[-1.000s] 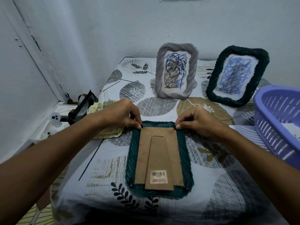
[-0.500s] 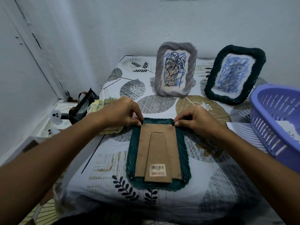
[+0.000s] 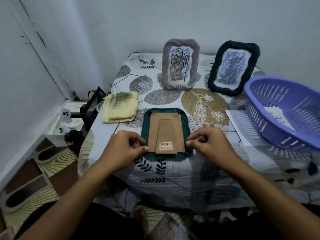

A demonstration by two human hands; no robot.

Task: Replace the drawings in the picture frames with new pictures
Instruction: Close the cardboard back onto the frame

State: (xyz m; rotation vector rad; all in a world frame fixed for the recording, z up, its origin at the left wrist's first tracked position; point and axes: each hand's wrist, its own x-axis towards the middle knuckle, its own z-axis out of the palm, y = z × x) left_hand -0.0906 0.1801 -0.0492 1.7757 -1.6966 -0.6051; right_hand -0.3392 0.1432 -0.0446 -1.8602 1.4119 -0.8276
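A dark green woven picture frame (image 3: 185, 118) lies face down at the front of the table, its brown cardboard back (image 3: 154, 130) and stand up. My left hand (image 3: 124, 151) pinches at the back's lower left corner. My right hand (image 3: 210, 144) pinches at the lower right corner. Two frames stand upright at the back by the wall: a grey one (image 3: 180, 66) with a scribbled plant drawing and a dark green one (image 3: 232, 66) with a blue scribble. A sheet with a line drawing (image 3: 277, 116) lies in the purple basket.
The purple plastic basket (image 3: 277, 84) sits at the right on a white sheet (image 3: 237, 123). A folded yellow cloth (image 3: 121, 108) lies left of the flat frame. A black bag (image 3: 91, 108) and small items crowd the floor by the left wall.
Both hands have moved from the top corners of the face-down frame to its bottom corners. The view has pulled back and now shows the yellow cloth in full.
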